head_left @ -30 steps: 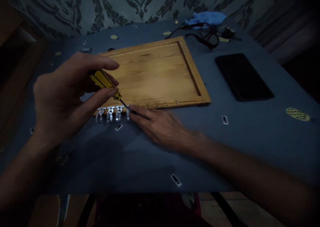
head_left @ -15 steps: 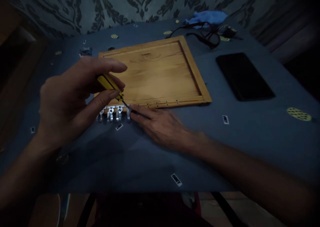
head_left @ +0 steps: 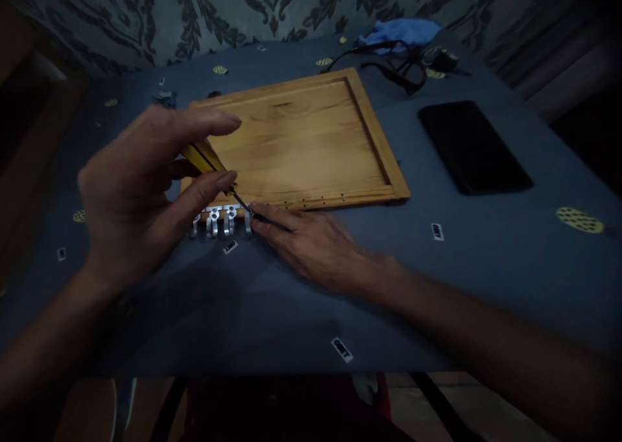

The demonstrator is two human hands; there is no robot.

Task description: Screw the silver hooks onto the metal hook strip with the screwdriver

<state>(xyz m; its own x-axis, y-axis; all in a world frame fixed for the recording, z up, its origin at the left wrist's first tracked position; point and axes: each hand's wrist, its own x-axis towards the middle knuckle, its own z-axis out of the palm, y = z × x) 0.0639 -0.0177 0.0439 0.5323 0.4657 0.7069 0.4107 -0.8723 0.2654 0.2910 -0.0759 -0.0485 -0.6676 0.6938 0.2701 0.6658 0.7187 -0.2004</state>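
Note:
A yellow and black screwdriver (head_left: 203, 159) is held in my left hand (head_left: 140, 189), between thumb and fingers, with the index finger raised off the handle. Its tip meets a metal hook (head_left: 248, 221) on the near edge of a framed wooden board (head_left: 291, 144). More silver hooks (head_left: 214, 221) line that edge to the left. My right hand (head_left: 315, 244) presses its fingertips beside the rightmost hook, with a thin dark object (head_left: 272, 223) between its fingers. Small dark holes run along the edge to the right.
A black tablet or phone (head_left: 475, 147) lies to the right on the blue tablecloth (head_left: 389, 338). Black-framed glasses (head_left: 401, 72), a blue cloth (head_left: 403, 32) and keys (head_left: 440, 58) sit at the back. Behind the board's left corner is a small plastic bag (head_left: 165, 98).
The fingers of my left hand and the screwdriver handle have shifted slightly left. My right hand stays at the same hook. The whole view has moved a little.

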